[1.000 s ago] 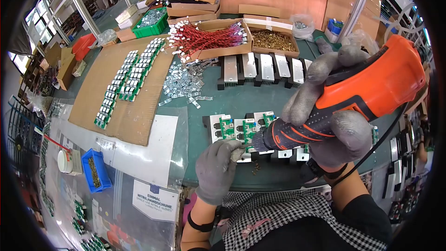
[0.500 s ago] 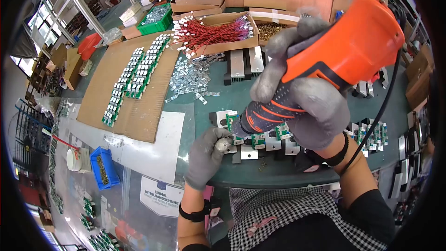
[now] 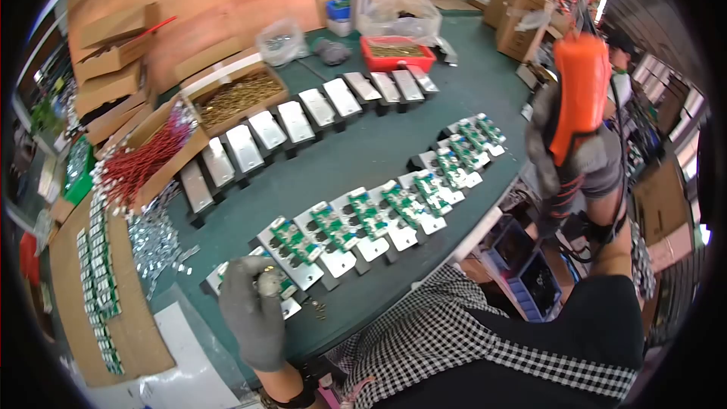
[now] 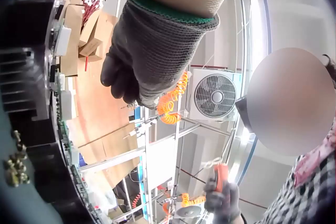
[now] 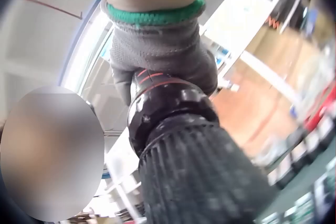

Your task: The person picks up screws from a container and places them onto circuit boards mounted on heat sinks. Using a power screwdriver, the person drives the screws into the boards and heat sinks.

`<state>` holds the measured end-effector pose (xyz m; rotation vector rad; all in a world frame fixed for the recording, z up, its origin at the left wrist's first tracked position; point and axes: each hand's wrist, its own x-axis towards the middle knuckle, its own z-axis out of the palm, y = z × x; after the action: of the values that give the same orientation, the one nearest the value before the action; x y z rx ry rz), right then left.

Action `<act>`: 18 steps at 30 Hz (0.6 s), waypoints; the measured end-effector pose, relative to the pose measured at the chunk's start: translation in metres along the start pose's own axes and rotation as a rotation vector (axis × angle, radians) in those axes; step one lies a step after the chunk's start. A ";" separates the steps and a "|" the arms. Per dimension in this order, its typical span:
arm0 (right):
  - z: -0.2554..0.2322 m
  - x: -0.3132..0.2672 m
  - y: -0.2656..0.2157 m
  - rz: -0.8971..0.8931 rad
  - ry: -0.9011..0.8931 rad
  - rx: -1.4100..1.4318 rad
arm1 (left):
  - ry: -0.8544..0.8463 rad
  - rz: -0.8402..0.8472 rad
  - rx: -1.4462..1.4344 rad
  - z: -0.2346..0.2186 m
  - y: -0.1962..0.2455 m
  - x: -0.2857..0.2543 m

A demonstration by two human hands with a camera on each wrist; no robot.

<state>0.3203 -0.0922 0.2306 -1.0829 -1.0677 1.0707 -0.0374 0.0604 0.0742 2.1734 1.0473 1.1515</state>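
My right hand (image 3: 579, 159), in a grey glove, grips an orange and black corded power drill (image 3: 579, 95) out past the table's right edge. In the right wrist view the drill's black ribbed nose (image 5: 197, 171) fills the front. The gloved left hand (image 3: 254, 310) is over the leftmost heat sink, partly hiding its green circuit board (image 3: 285, 285). Its fingers are curled, and a small brass screw (image 3: 270, 267) shows at thumb and fingertip. More boards on heat sinks (image 3: 369, 214) run in a row to the right. Loose brass screws (image 3: 319, 309) lie close to the left hand.
Bare heat sinks (image 3: 269, 130) form a second row behind. Further back are a carton of brass screws (image 3: 235, 98), a carton of red wires (image 3: 155, 155) and a red tray (image 3: 397, 53). Metal clips (image 3: 151, 238) and a board-covered cardboard sheet (image 3: 140, 318) lie left. Blue bins (image 3: 539, 284) stand below the table's edge.
The drill has swung away from the boards to the right in my right hand. My left hand stays by the left end of the board row. The head view has turned right.
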 end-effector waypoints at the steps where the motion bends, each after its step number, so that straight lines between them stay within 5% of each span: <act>1: -0.013 -0.027 -0.009 0.015 0.082 -0.081 | 0.008 -0.011 -0.054 0.003 0.000 0.001; 8: -0.010 -0.157 -0.089 -0.104 0.569 -0.793 | 0.025 0.086 -0.189 0.016 0.019 0.019; 14: 0.019 -0.123 -0.107 -0.299 0.521 -0.949 | 0.020 0.041 -0.360 0.013 0.035 0.014; 18: 0.037 -0.068 -0.102 -0.368 0.408 -0.909 | -0.293 0.177 -0.483 0.036 0.073 0.015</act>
<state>0.2863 -0.1684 0.3283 -1.6334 -1.3699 0.0068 0.0277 0.0266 0.1119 1.9841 0.4052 0.9927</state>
